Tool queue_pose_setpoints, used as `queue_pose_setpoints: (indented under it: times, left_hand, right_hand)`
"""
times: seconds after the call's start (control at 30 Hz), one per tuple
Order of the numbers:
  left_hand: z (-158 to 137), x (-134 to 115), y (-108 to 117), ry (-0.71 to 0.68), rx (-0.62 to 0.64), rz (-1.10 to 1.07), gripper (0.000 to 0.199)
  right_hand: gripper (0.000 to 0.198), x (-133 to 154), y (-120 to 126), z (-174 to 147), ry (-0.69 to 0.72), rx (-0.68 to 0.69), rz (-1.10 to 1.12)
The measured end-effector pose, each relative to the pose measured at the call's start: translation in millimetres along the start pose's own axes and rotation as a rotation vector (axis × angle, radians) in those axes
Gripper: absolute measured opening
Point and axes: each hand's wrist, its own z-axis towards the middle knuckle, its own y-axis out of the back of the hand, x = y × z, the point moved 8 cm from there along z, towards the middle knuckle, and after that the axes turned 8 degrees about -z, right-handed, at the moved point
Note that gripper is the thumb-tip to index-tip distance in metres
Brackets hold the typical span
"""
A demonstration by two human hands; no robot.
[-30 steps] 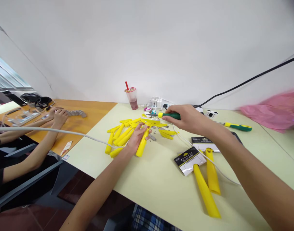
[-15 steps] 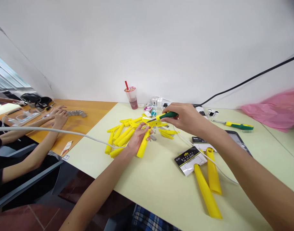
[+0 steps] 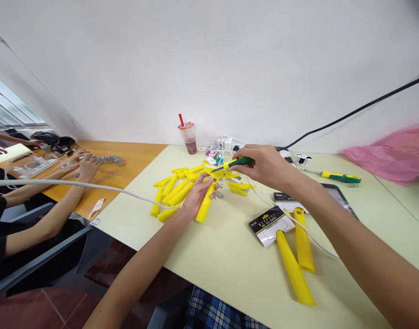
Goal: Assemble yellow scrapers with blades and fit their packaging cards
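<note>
My left hand (image 3: pixel 198 199) is closed around a yellow plastic T-shaped scraper (image 3: pixel 206 206), its handle pointing toward me and its wide head away. In my right hand (image 3: pixel 260 163) is a screwdriver with a green and yellow handle (image 3: pixel 242 161), its tip down at the scraper's head. Whether the tip sits in a screw is too small to tell. Several more yellow scrapers (image 3: pixel 177 194) lie in a heap left of and behind my left hand. A loose yellow head piece (image 3: pixel 239 188) and small metal bits (image 3: pixel 219 194) rest just right of the held scraper.
Two yellow handles (image 3: pixel 295 267) with black-and-white header cards (image 3: pixel 271 225) lie at right, near a phone (image 3: pixel 338 198). Behind are a second screwdriver (image 3: pixel 340 177), a drink cup (image 3: pixel 189 138), a power strip (image 3: pixel 230 145) and a pink bag (image 3: pixel 394 157). A co-worker's hands (image 3: pixel 88 167) work at left.
Both hands keep their holds, with the screwdriver still at the scraper's head. The view has shifted slightly. At far left, another person's hands have come further into view.
</note>
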Motion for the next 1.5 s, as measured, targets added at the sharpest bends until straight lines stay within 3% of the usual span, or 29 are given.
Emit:
queue_pose_setpoints:
  times: [0.5,0.67,0.8,1.07,1.27,1.33,1.5]
  left_hand:
    - [2,5,2,-0.051,-0.038,0.154,0.054]
    - [3,8,4,-0.032,-0.037,0.144,0.055]
    - [2,12,2,-0.015,-0.025,0.121,0.057]
    - [2,18,4,0.030,-0.025,0.051,0.057]
    - [5,13,6,0.006,-0.021,-0.026,0.059]
    - [4,10,3,0.004,0.007,-0.044,0.058]
    - [2,3,0,0.006,0.048,-0.065,0.058]
  right_hand:
    - [0.031,31,-9,-11,-0.028,0.124,-0.291]
    - [0.025,46,-9,-15,0.107,0.064,-0.056]
    - [0.020,45,-10,-11,0.132,-0.010,0.054]
    - [0.023,39,-21,-11,0.057,-0.038,-0.158]
    - [0.034,64,-20,-10,0.161,-0.066,0.085]
    - [0.029,70,-20,-6,0.169,-0.086,0.085]
    - [0.014,70,-22,11,0.085,-0.143,-0.201]
